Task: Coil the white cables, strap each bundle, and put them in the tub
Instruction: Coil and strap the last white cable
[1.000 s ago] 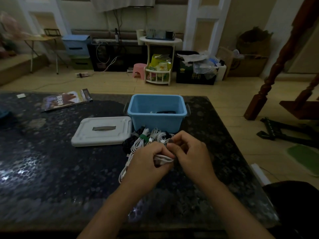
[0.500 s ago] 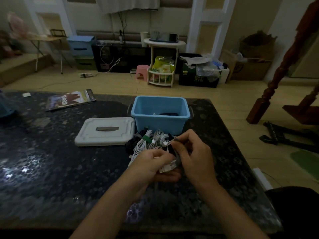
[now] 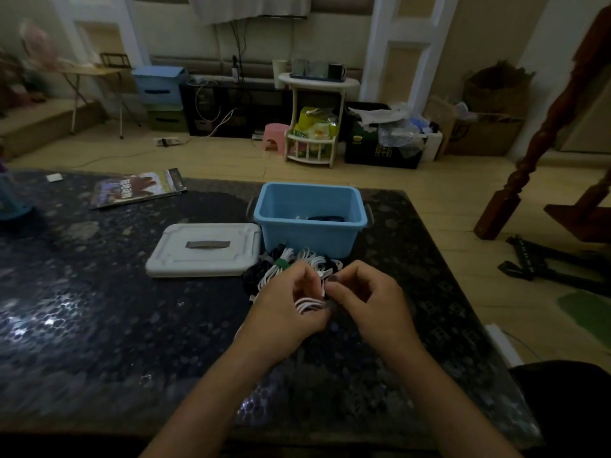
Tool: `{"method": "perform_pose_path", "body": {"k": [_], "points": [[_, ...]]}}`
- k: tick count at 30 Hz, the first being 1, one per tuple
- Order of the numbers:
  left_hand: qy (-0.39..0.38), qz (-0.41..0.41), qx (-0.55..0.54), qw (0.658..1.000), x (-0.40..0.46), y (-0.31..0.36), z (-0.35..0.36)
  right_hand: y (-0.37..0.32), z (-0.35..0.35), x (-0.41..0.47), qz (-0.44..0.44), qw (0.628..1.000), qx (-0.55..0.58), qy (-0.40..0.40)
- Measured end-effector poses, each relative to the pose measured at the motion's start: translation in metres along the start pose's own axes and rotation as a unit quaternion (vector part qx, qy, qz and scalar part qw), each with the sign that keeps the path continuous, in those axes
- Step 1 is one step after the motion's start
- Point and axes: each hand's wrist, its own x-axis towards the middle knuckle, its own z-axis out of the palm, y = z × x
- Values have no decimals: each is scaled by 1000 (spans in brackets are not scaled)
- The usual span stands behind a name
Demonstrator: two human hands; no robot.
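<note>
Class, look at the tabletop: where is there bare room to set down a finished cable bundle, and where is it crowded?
Free: the broad dark table left of the left hand, below the white lid; also the strip right of the blue tub. Crowded: between the tub and both hands, where white cables pile up.

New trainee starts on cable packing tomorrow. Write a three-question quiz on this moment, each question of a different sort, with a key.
1. True or false: the white rectangular plastic lid is fitted on the light blue plastic tub.
2. Which hand holds the small coil of white cable? A) left hand B) right hand C) neither
3. Fill in: the heap of white coiled cables on the dark speckled stone table lies directly in front of the ____.

Key
1. False; the lid lies flat on the table, left of the tub.
2. A; the right hand pinches something small at the coil's end.
3. Tub.
</note>
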Motion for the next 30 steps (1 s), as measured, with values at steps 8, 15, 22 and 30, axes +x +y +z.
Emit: {"method": "perform_pose_path", "body": {"k": [8, 15, 22, 30], "points": [[-2, -46, -3, 999, 4, -5, -6, -11, -1, -3, -20, 999, 34, -20], [35, 39, 65, 996, -4, 9, 6, -3, 1, 1, 28, 998, 44, -16], [77, 177, 145, 970, -5, 8, 11, -2, -2, 2, 144, 973, 161, -77], [85, 297, 264, 914, -4, 1, 13, -7, -1, 0, 292, 913, 260, -116]]}}
